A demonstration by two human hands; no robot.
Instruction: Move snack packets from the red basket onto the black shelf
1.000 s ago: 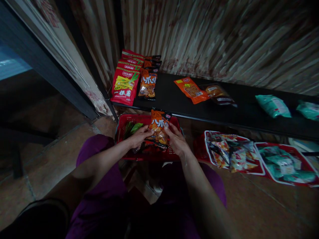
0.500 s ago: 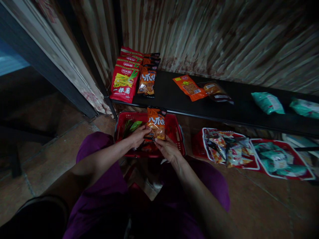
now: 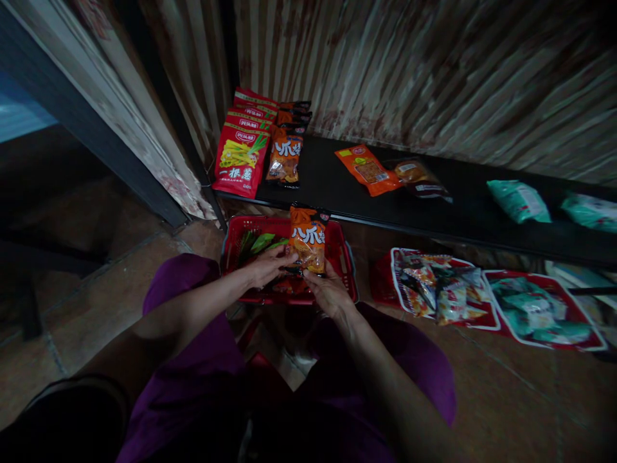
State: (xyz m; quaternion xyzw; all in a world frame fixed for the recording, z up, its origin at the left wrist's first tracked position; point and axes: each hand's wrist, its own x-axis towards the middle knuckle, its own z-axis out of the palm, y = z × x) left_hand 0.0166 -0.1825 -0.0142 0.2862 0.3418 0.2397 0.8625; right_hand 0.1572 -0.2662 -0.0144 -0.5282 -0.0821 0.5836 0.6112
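Between my two hands is an orange and black snack bag (image 3: 308, 239), upright with its printed front facing me. My left hand (image 3: 270, 265) grips its lower left side, and my right hand (image 3: 328, 288) grips the lower right corner. Beneath them stands a red shopping basket (image 3: 348, 257), holding green packets (image 3: 263, 243) and other packets that my hands partly hide. Behind the bag, on the black shelf (image 3: 328, 167), are a row of matching orange bags (image 3: 285, 157) and, left of it, a row of red snack bags (image 3: 241, 157).
Farther right on the shelf lie an orange packet (image 3: 369, 170), a brown packet (image 3: 420, 179) and two teal bags (image 3: 518, 199). On the floor at right stand two red baskets with white rims, one with mixed snack bags (image 3: 450, 296), one with teal bags (image 3: 540, 308). A dark post (image 3: 219, 212) rises left.
My hands and the orange bag have shifted slightly right and the bag is a little closer to me. More of the green packets shows in the basket.
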